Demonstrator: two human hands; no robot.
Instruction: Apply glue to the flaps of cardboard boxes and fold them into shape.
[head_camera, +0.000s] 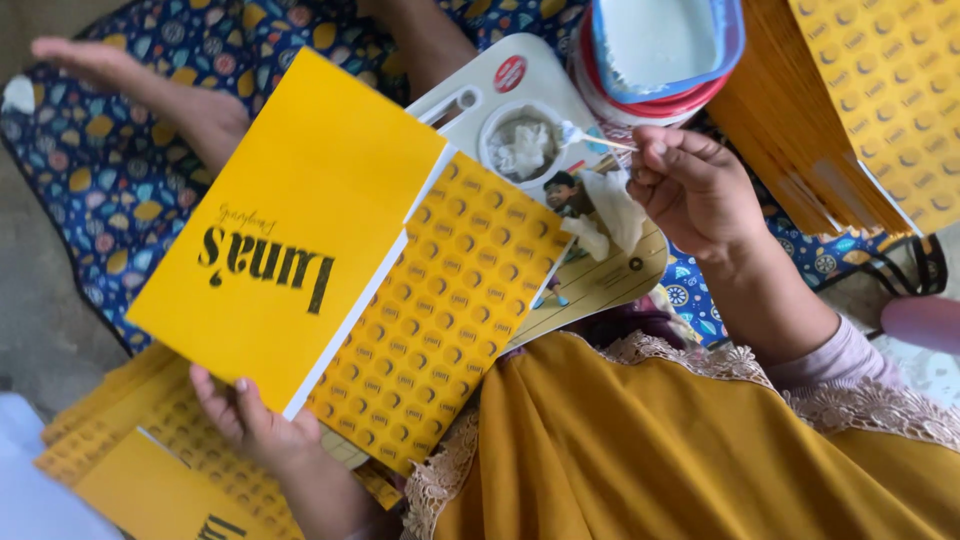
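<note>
- The left hand (255, 425) pinches the lower edge of a yellow folded sheet (300, 225), fingers curled under it and thumb on top; the sheet lies tilted across the lap, with its patterned flap (445, 310) opened out to the right.
- The right hand (695, 190) has its fingers closed narrowly around a thin stick (600, 140), the tip pointing toward a small white cup (522, 140) of what looks like paste, which sits on a plastic board (500, 85).
- With only one edge gripped, the sheet could slide off the lap or buckle if the stick presses on the flap away from that grip.
- If the stick carries too much paste, I judge it could drip on the plain yellow face or the mustard garment (680, 450) below and leave a smear.
- The cup rests close to the raised edge of the sheet; a nudge from that edge or from the wrist could tip it over.
- The round tub (660, 50) with the red and blue rim stands just beside the stack of patterned sheets (850, 100); a spill there would spoil many at once.
- More sheets (130, 450) lie under the left forearm and could crease under its weight.
</note>
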